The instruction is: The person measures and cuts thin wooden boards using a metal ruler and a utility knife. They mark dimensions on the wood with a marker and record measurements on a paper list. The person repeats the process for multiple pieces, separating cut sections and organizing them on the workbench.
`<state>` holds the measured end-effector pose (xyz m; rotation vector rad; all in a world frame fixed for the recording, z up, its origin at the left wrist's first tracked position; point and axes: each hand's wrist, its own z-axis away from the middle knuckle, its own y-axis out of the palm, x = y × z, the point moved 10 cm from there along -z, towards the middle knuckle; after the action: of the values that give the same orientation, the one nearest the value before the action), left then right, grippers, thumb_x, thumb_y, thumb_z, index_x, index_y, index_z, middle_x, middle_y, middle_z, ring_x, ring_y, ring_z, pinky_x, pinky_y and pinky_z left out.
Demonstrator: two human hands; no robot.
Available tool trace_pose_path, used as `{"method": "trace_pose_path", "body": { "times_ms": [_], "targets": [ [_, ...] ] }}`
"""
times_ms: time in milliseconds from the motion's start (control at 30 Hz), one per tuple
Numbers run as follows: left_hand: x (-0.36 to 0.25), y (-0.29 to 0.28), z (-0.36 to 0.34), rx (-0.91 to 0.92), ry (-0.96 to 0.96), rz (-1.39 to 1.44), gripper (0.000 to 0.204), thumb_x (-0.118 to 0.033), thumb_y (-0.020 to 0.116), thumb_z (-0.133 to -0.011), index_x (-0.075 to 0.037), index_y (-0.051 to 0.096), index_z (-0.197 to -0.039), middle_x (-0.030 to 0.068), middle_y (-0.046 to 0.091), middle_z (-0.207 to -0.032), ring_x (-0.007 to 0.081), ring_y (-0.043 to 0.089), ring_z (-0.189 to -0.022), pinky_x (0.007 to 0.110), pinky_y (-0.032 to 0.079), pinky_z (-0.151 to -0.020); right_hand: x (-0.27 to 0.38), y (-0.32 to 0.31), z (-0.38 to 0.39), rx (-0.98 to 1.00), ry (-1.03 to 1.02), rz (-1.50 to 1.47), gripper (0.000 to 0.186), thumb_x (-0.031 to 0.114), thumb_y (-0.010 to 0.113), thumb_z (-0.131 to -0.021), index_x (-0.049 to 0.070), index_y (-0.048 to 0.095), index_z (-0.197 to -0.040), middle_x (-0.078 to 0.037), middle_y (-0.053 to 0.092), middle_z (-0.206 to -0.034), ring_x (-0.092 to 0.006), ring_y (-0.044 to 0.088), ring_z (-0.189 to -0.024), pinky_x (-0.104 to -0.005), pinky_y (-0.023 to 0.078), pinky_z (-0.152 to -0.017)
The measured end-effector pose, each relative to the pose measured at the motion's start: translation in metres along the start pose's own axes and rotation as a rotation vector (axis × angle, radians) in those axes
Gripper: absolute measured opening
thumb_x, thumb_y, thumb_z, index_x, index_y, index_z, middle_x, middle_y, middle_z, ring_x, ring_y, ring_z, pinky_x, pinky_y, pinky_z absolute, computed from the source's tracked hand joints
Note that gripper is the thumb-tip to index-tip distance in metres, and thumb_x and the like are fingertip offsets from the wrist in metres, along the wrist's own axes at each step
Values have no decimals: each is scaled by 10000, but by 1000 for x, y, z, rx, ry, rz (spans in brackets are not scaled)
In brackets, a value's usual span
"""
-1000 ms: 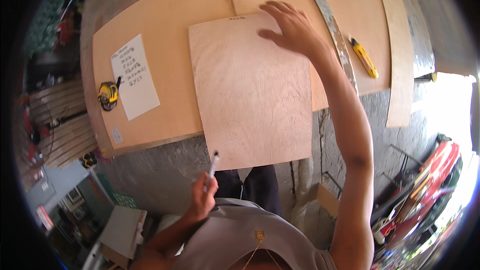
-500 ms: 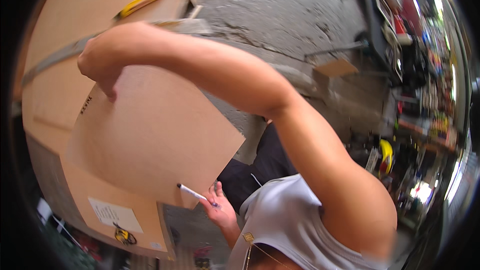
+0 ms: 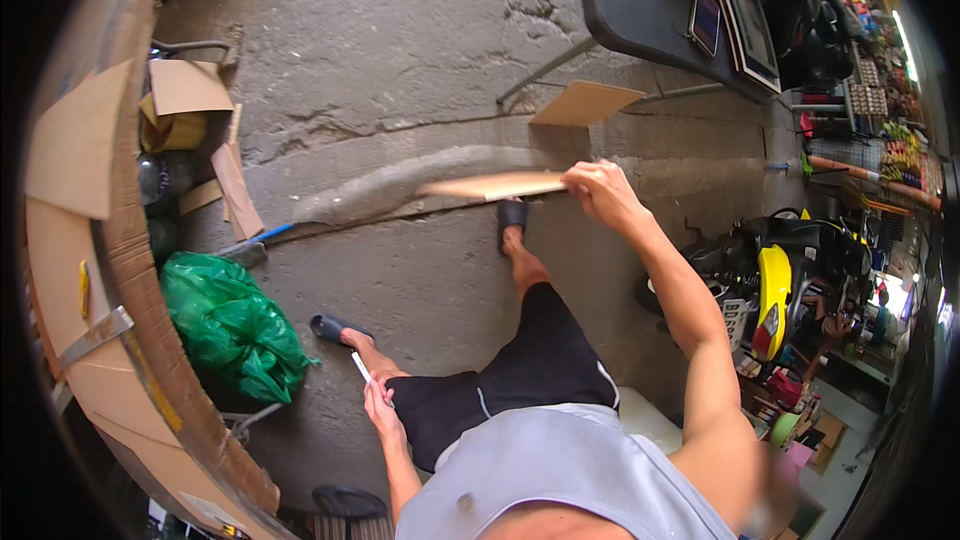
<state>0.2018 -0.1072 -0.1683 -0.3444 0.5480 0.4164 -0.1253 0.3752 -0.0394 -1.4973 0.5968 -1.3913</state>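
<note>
From the head, the fisheye view looks steeply down, past the close grey shirt [image 3: 560,470], over left hand [image 3: 382,410] and right hand [image 3: 603,190] to the farther floor [image 3: 400,70]; rim shapes seem distorted.

Garage-like workshop: rough concrete floor [image 3: 400,60], yellow-black motorbike [image 3: 772,302]

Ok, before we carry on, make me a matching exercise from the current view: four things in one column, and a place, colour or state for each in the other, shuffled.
Things
1. thin board
2. white pen
3. plastic bag
4. utility knife

Places, colours, states
A. green and crumpled
B. held in the left hand
C. yellow, toward the picture's left edge
D. gripped at one end by the right hand

Right pairs: 1-D, 2-B, 3-A, 4-C
</note>
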Motion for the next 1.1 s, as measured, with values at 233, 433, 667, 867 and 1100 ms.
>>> {"method": "trace_pose_path", "body": {
  "times_ms": [233, 433, 667, 867, 1100],
  "targets": [
    [67, 201, 52, 312, -185, -211, 459, -342, 474, -1027, 17, 522, -1309, 0, 569, -885, 130, 604, -1019, 259, 514, -809, -328, 37, -11, -155, 186, 72, 115, 34, 608, -746, 76, 682, -824, -118, 671, -794, -340, 652, -772, -447, 507, -695],
    [81, 228, 41, 202, -191, -289, 415, -362, 450, -1033, 4, 617, -1136, 47, 662, -975, 116, 632, -916, 245, 510, -750, -458, 61, -44, -55, 400, 174, 186, 53, 537, -789, 76, 704, -868, -172, 678, -844, -372, 655, -830, -453, 506, -733],
    [19, 218, 35, 97, -27, -341, 313, -341, 557, -995, -91, 569, -807, -59, 464, -634, 21, 412, -516, 185, 321, -446, -422, 62, -32, -433, 326, 133, 345, 118, 654, -853, 0, 640, -1177, -198, 632, -1187, -367, 603, -1085, -441, 473, -941],
    [-15, 285, 61, 506, -78, 472, 243, -220, 512, -996, -29, 643, -922, -19, 589, -818, 36, 449, -621, 182, 356, -546, -1, 172, 10, 497, 301, -1308, 522, 425, 678, -890, -22, 622, -1155, -110, 641, -1135, -205, 593, -1065, -346, 476, -906],
    [-97, 131, 86, 56, 529, 159, 293, -296, 509, -1013, -25, 619, -989, 128, 640, -868, 243, 671, -879, 363, 508, -745, 288, 230, 51, 810, 755, -1420, 652, 553, 396, -999, 100, 429, -530, -87, 569, -736, -247, 545, -826, -379, 425, -837]
  ]
}}
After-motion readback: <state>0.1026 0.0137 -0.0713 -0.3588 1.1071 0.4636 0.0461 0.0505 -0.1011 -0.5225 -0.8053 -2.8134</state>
